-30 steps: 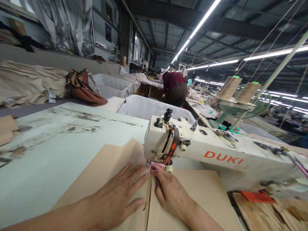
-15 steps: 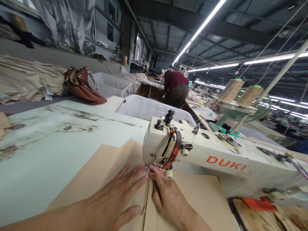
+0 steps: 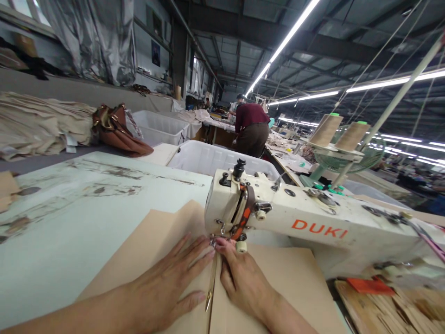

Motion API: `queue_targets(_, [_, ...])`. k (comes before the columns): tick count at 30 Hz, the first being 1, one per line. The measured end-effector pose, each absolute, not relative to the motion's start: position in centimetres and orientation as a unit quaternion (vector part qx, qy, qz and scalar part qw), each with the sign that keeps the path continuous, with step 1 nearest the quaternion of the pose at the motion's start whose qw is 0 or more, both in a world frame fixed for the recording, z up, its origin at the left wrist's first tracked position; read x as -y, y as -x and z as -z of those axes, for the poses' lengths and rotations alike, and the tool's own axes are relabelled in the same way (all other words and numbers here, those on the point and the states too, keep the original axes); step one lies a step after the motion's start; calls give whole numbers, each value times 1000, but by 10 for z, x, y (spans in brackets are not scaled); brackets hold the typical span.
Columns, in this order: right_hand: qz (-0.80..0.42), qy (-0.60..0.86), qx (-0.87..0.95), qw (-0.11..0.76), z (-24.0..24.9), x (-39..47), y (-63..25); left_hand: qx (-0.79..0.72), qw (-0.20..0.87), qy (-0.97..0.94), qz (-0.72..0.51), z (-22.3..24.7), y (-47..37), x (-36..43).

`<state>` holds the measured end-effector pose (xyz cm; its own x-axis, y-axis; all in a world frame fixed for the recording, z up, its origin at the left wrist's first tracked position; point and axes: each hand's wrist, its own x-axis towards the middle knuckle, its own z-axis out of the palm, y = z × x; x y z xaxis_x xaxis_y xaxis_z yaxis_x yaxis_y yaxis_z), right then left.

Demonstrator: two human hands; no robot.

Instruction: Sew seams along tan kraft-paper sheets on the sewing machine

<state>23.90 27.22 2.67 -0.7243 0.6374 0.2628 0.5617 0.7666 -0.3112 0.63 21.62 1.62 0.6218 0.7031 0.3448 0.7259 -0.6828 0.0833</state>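
Note:
A beige panel (image 3: 278, 273) lies under the needle end of the white sewing machine (image 3: 257, 199). Down its middle runs a zipper (image 3: 212, 273) with a gold zipper pull (image 3: 208, 299). My left hand (image 3: 174, 278) rests flat on the panel left of the zipper, fingers stretched toward the presser foot (image 3: 212, 240) and thumb beside the pull. On the zipper's other side, my right hand (image 3: 243, 278) has its fingers bent and pressed together, gripping the panel's inner edge right at the foot. Its fingertips partly hide the stitching spot.
White plastic bins (image 3: 222, 157) stand behind the machine. A brown handbag (image 3: 120, 132) and stacked beige pieces (image 3: 41, 123) lie at the back left. Thread cones (image 3: 327, 130) stand right, near a green fan (image 3: 365, 155). A person (image 3: 252, 125) bends over a far table.
The panel has slid slightly forward under the foot. The gold pull now lies more lengthwise along the zipper. Both hands keep nearly the same pose, and the view has shifted a little.

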Motion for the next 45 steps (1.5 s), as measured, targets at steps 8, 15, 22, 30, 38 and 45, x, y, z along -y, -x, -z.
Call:
queue_targets(8, [-113, 462, 850, 225, -69, -181, -263, 421, 61, 895, 130, -40, -15, -139])
queue_targets(15, [-450, 462, 719, 259, 13, -66, -280, 431, 131, 864, 222, 18, -47, -54])
queue_targets(22, [-696, 331, 569, 285, -21, -71, -261, 410, 124, 850, 307, 6, -48, -47])
queue_targets(30, [-220, 463, 807, 295, -52, -135, -249, 552, -30, 780, 294, -115, -24, -75])
queue_targets(38, [-209, 478, 795, 311, -43, -150, -232, 554, -112, 778, 275, -141, -31, -92])
queue_targets(45, [-260, 371, 852, 262, -44, -109, -262, 511, -139, 793, 301, -131, -29, -89])
